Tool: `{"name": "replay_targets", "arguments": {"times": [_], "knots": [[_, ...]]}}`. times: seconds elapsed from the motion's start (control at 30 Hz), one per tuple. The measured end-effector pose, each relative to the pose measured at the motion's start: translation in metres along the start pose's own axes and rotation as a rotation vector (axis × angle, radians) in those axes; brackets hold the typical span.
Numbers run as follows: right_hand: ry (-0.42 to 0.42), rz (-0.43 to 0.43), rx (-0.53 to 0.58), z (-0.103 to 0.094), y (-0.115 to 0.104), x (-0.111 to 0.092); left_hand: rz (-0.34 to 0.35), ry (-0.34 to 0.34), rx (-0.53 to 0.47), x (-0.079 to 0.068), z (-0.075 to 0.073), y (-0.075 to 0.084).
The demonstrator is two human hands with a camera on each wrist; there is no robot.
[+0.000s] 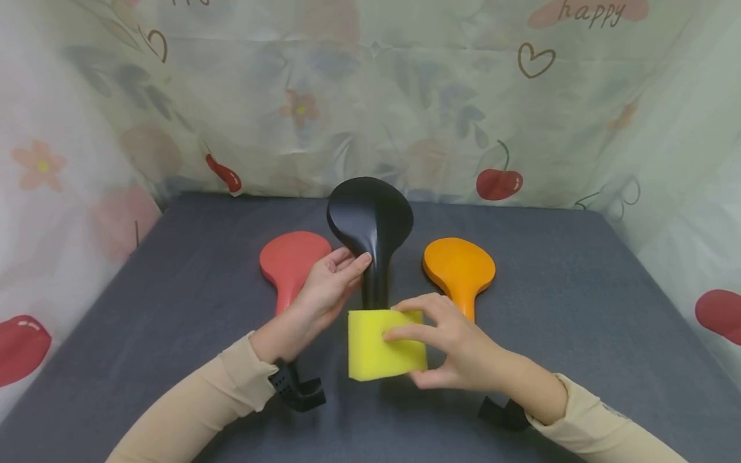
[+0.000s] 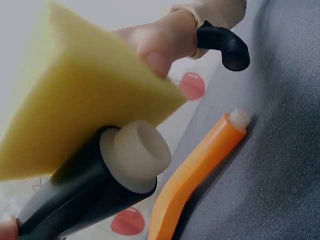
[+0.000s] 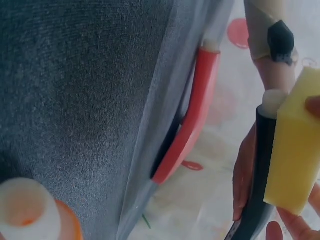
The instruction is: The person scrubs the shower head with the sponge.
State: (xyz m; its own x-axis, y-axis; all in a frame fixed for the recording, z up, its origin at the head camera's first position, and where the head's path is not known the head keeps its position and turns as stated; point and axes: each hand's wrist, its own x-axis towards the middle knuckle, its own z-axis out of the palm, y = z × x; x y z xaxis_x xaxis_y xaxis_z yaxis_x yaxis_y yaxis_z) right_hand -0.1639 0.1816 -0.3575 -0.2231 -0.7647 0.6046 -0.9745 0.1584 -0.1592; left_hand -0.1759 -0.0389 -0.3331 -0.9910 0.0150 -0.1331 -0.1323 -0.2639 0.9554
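Observation:
My left hand (image 1: 327, 286) grips a black shower head (image 1: 370, 209) by its neck, thumb on the front, with the round head upward. A yellow sponge (image 1: 376, 350) is pinched between the fingers and thumb of my right hand (image 1: 457, 344). In both wrist views the sponge (image 2: 95, 100) lies along the black handle (image 2: 85, 187), close to its whitish threaded end (image 2: 142, 150). From the head view, the sponge hides the handle's lower part.
On the dark grey table cloth (image 1: 550, 289), a red shower head (image 1: 295, 257) lies left of the black one, partly behind my left hand. An orange shower head (image 1: 460, 263) lies to the right, its handle partly covered by my right hand. Patterned curtain (image 1: 376, 116) surrounds the table's back and sides.

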Motion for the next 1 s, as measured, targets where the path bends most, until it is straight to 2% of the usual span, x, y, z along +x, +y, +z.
{"name": "replay_targets", "arguments": {"times": [0.13,0.3,0.43,0.6,0.8,0.9,1.0], "knots": [[-0.025,-0.024,0.008,-0.001,0.000,0.000,0.002,-0.007,-0.022,0.001,0.000,0.000],[-0.013,0.032,0.001,-0.003,0.006,0.004,-0.005,-0.033,-0.040,0.001,-0.001,0.003],[0.031,0.123,0.013,-0.004,0.015,0.009,-0.025,-0.073,-0.051,0.001,-0.002,0.004],[0.127,0.272,0.065,-0.004,0.031,0.015,-0.040,-0.131,-0.074,0.001,-0.004,0.003],[0.259,0.424,0.126,-0.001,0.043,0.022,-0.042,-0.140,-0.092,0.002,-0.003,0.002],[0.256,0.432,0.165,0.000,0.042,0.023,-0.034,-0.136,-0.112,0.003,-0.004,0.003],[0.212,0.401,0.241,0.002,0.040,0.021,-0.034,-0.116,-0.121,0.003,-0.005,0.005]]}}
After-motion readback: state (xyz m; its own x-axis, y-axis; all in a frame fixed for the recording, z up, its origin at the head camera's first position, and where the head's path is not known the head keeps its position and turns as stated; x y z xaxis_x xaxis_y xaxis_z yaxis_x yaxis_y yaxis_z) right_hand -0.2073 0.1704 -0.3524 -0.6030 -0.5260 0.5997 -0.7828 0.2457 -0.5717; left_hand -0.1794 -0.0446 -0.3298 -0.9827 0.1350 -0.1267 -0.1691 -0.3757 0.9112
